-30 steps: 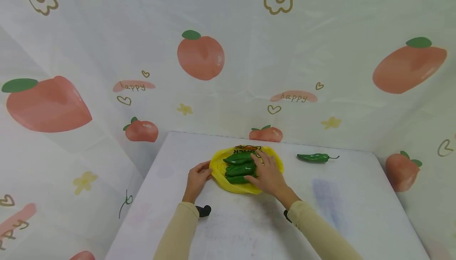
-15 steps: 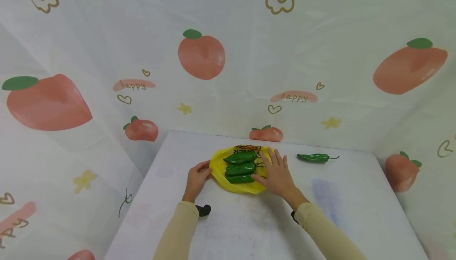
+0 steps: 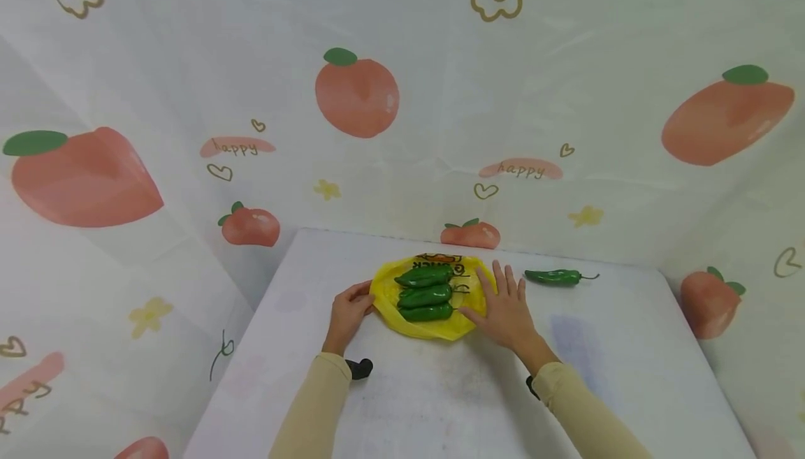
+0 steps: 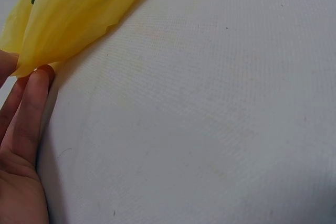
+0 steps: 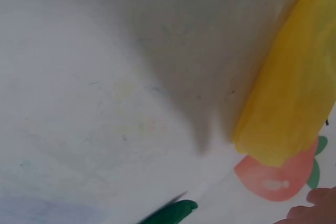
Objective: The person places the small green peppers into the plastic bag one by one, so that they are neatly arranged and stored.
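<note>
A yellow plastic bag with dark print lies on the table, its mouth spread wide. Three green peppers sit side by side in it, stems toward the right. My left hand pinches the bag's left edge between thumb and fingers; the left wrist view shows the thumb above the yellow film and fingers below. Over the bag's right edge, my right hand is spread with straight fingers and holds nothing. Only a bit of that hand shows in the right wrist view, at the lower corner.
Another green pepper lies alone at the back right of the white table; its tip also shows low in the right wrist view. A patterned cloth wall rises behind and at both sides of the table.
My right hand has moved right, off the peppers to the bag's right edge, uncovering their stems. The left hand has kept its place at the left edge.
</note>
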`<state>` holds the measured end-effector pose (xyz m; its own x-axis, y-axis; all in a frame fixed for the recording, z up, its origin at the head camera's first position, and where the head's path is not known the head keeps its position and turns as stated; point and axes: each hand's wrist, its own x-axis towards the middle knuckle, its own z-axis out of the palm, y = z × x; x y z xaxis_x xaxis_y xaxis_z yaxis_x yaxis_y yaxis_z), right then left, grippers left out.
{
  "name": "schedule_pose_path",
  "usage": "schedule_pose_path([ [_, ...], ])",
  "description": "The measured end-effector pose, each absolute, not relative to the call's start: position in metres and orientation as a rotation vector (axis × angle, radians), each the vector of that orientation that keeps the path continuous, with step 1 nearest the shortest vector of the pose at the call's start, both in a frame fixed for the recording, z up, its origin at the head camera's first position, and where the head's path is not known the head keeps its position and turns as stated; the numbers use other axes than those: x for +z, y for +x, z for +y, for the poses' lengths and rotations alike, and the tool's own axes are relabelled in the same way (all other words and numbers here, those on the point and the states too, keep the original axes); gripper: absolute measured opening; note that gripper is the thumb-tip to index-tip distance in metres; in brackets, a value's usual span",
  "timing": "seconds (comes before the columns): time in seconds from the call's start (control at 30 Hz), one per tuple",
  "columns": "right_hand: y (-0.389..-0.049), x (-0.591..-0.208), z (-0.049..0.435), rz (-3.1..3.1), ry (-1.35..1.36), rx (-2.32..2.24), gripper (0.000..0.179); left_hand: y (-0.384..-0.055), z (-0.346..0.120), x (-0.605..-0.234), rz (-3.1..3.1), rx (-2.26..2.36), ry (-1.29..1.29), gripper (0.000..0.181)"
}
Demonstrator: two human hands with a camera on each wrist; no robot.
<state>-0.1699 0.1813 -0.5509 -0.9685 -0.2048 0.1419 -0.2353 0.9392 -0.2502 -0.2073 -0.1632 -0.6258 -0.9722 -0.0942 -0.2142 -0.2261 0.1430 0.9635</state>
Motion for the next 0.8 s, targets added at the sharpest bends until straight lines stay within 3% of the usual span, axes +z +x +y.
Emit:
schedule_pose_path([
  [0.8, -0.17, -0.561, 0.232, -3.0, 0.218, 0.37, 0.092, -0.207, -0.162, -0.623, 2.291, 1.962, -0.342, 0.034],
])
